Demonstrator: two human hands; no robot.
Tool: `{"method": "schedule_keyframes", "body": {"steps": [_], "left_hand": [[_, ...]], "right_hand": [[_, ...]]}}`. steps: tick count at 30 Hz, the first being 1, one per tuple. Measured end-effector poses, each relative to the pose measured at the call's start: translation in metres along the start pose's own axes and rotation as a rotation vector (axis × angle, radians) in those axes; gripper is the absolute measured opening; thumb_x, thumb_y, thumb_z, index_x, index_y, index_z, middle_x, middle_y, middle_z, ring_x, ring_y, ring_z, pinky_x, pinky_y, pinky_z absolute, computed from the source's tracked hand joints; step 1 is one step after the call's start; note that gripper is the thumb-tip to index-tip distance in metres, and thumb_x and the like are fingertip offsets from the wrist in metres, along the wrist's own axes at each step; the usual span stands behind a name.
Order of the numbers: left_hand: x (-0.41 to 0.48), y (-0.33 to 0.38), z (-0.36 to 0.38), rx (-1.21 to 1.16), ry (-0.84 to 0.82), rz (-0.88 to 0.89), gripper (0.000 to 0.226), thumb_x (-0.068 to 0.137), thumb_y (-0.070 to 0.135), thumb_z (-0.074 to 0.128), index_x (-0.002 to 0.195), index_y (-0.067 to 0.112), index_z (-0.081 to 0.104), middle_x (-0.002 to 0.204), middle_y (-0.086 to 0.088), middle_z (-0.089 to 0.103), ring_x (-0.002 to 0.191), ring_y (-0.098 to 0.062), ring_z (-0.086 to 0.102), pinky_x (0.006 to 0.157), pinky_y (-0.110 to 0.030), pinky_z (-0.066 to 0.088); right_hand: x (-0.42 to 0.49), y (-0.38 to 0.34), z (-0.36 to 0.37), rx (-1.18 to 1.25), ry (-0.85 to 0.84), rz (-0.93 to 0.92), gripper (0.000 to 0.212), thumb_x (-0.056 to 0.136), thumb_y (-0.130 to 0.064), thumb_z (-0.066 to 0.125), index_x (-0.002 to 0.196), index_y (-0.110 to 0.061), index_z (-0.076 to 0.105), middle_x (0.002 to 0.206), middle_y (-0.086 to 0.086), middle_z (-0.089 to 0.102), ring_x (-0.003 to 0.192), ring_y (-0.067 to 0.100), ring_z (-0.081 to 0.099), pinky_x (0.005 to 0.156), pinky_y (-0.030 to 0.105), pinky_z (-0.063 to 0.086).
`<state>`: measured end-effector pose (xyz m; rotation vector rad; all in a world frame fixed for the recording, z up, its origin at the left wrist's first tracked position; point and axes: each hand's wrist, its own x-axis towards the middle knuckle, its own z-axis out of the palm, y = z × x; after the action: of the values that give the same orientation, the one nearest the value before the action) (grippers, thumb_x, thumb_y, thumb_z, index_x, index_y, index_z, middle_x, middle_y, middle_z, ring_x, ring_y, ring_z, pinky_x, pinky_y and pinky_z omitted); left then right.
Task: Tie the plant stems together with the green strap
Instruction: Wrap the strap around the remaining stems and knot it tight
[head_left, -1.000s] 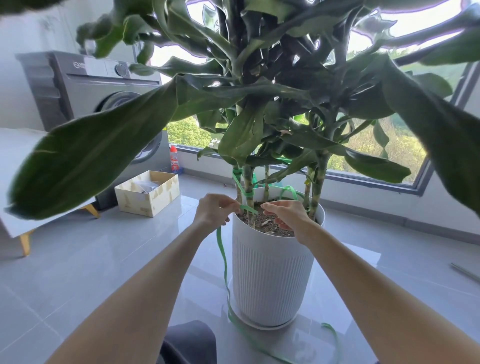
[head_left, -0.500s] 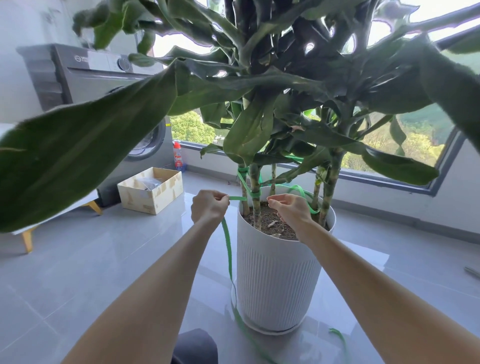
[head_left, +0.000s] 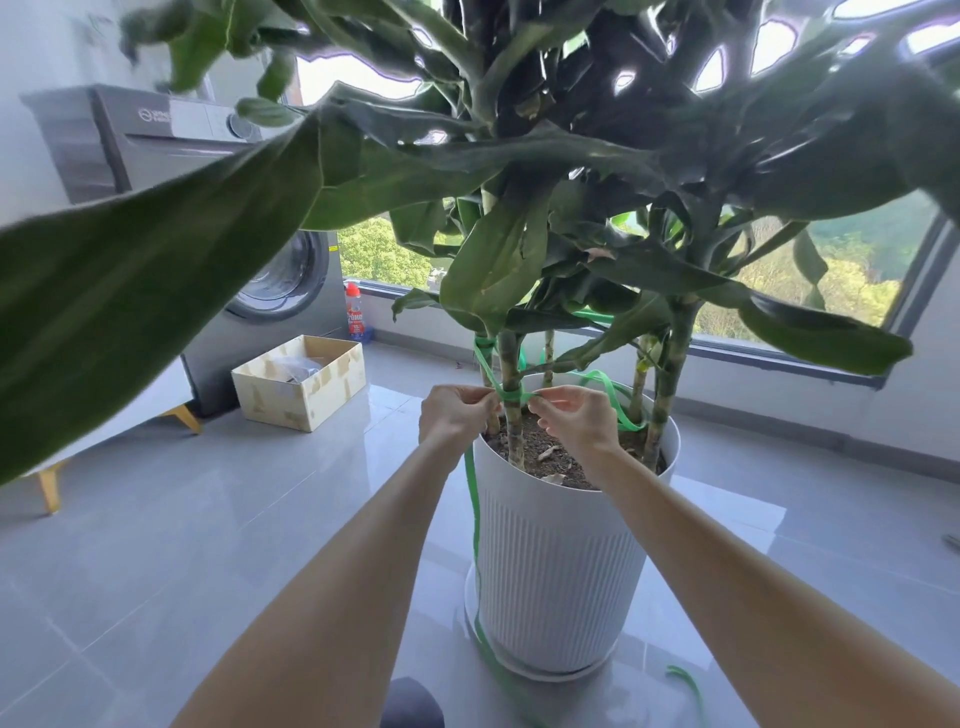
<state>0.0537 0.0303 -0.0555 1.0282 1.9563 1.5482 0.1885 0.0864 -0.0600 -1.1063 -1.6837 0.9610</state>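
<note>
1. The fingers (head_left: 483, 399) of the left hand (head_left: 454, 415) are curled. Thumb and forefinger pinch the green strap (head_left: 511, 397) just left of the near stem (head_left: 509, 358).
2. The right hand (head_left: 576, 421) pinches the same strap between thumb and forefinger, just right of that stem. Its other fingers are loosely bent, and the palm is turned toward the camera.
3. Between the two pinches the strap crosses the front of the near stem as a tight band. Another run climbs up and left to a wrap higher on the stalk behind it.
4. Below the left fingers, the strap's tail drops along the pot's side to the floor. Beyond the right fingers, a loop arcs over the soil toward the far stems (head_left: 667, 384).
5. Both forearms reach forward from the bottom edge, with the wrists above the near rim of the white ribbed pot (head_left: 561, 571).
6. The pot holds dark soil (head_left: 550, 454) with dry leaf scraps, and all the stems are rooted in it. It stands on a saucer (head_left: 524, 670) on the grey tiled floor (head_left: 208, 545).
7. Well to the left of the fingers is an open cardboard box (head_left: 306, 395) with what looks like a plastic bag inside.
8. Floor tiles stretch between the pot and the box. Leaves hang close overhead, and one large leaf (head_left: 156, 291) crosses the left side.
9. A washing machine (head_left: 218, 156), a red-capped bottle (head_left: 355, 314) and the window sill (head_left: 779, 358) bound the far side.
</note>
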Motion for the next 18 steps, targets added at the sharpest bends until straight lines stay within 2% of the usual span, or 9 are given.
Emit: {"method": "schedule_keyframes", "body": {"steps": [3, 7, 10, 12, 14, 18], "left_hand": [[0.000, -0.001, -0.002, 0.007, -0.007, 0.002, 0.018, 0.082, 0.028, 0.071, 0.096, 0.018, 0.075, 0.083, 0.001, 0.073, 0.064, -0.009, 0.056, 0.080, -0.033, 0.055], [-0.001, -0.001, -0.005, 0.027, -0.006, 0.012, 0.021, 0.080, 0.031, 0.073, 0.096, 0.018, 0.075, 0.087, -0.001, 0.073, 0.071, -0.015, 0.059, 0.079, -0.032, 0.055], [-0.004, 0.001, -0.009, 0.020, -0.045, 0.017, 0.022, 0.080, 0.030, 0.073, 0.097, 0.016, 0.075, 0.084, -0.004, 0.072, 0.063, -0.012, 0.056, 0.069, -0.026, 0.051], [-0.007, 0.003, -0.013, 0.017, -0.083, 0.025, 0.022, 0.081, 0.028, 0.073, 0.098, 0.014, 0.074, 0.084, -0.007, 0.071, 0.060, -0.010, 0.053, 0.063, -0.023, 0.048], [-0.009, 0.004, -0.015, 0.033, -0.105, 0.037, 0.023, 0.081, 0.028, 0.072, 0.098, 0.013, 0.074, 0.085, -0.007, 0.071, 0.061, -0.010, 0.053, 0.065, -0.024, 0.048], [-0.011, 0.002, -0.020, 0.078, -0.122, 0.060, 0.021, 0.084, 0.024, 0.069, 0.101, 0.012, 0.073, 0.083, -0.002, 0.070, 0.062, -0.010, 0.054, 0.069, -0.026, 0.049]], "right_hand": [[-0.001, -0.003, -0.001, 0.036, 0.019, 0.004, 0.015, 0.078, -0.016, 0.076, 0.092, -0.011, 0.074, 0.079, 0.002, 0.070, 0.062, 0.008, 0.062, 0.071, 0.023, 0.056], [-0.005, -0.007, -0.004, 0.046, 0.005, 0.019, 0.013, 0.076, -0.016, 0.077, 0.089, -0.011, 0.074, 0.079, -0.001, 0.070, 0.066, 0.008, 0.062, 0.075, 0.025, 0.055], [-0.009, -0.011, -0.007, 0.048, -0.015, 0.032, 0.013, 0.077, -0.017, 0.077, 0.088, -0.012, 0.074, 0.077, -0.003, 0.069, 0.068, 0.008, 0.062, 0.076, 0.024, 0.055], [-0.012, -0.014, -0.007, 0.044, -0.024, 0.028, 0.014, 0.076, -0.016, 0.077, 0.089, -0.010, 0.074, 0.073, -0.005, 0.067, 0.065, 0.006, 0.060, 0.070, 0.020, 0.053], [-0.016, -0.017, -0.006, 0.025, -0.027, 0.015, 0.015, 0.077, -0.014, 0.077, 0.089, -0.008, 0.074, 0.072, -0.005, 0.067, 0.063, 0.002, 0.059, 0.061, 0.011, 0.047], [-0.022, -0.020, -0.005, 0.028, -0.024, 0.018, 0.015, 0.076, -0.013, 0.077, 0.089, -0.007, 0.074, 0.073, -0.004, 0.067, 0.063, 0.002, 0.059, 0.057, 0.006, 0.045]]}}
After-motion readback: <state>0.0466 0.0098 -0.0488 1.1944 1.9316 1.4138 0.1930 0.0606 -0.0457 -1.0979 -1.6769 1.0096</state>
